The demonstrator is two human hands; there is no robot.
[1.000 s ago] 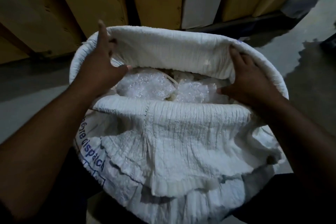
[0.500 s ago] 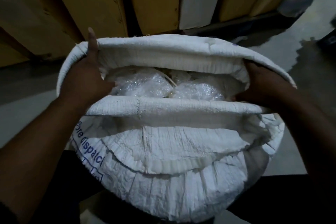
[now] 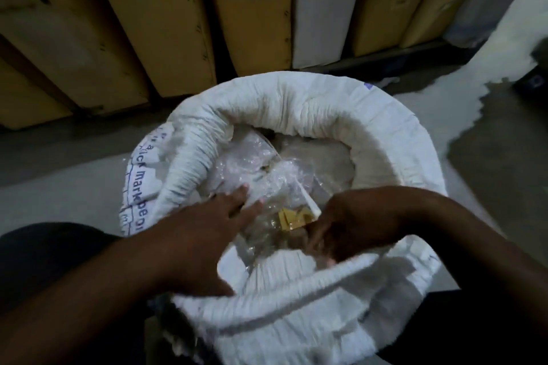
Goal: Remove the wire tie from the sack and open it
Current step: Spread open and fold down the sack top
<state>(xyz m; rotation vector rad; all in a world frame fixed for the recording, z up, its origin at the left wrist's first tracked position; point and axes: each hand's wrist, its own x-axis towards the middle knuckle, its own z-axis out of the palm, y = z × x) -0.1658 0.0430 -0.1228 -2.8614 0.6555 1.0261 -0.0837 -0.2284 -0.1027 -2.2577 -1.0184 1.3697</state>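
Down at the middle of the scene stands the white woven sack (image 3: 296, 104), its mouth wide open and its rim rolled outward into a thick crumpled collar, with blue printed lettering on its left side. No wire tie can be made out anywhere. Inside lie clear plastic bags (image 3: 252, 169), crinkled and shiny, with some yellow pieces (image 3: 292, 218) showing through the plastic near the centre.

Both hands reach into the mouth from the near side. The left hand (image 3: 204, 225) lies flat on the plastic, its fingers (image 3: 237, 194) stretched out and spread, gripping nothing. The right hand (image 3: 350, 225) comes in from the right, bent at the wrist, and its fingers curl down into the plastic just right of the yellow pieces; motion blur hides whether they grasp anything, so I cannot tell.

Beyond the sack, at the far side, tall brown cardboard boxes (image 3: 166, 24) stand in a row, some printed with black arrows, and a white panel (image 3: 321, 3) stands between them. Grey floor (image 3: 59, 175) shows to the left and right.
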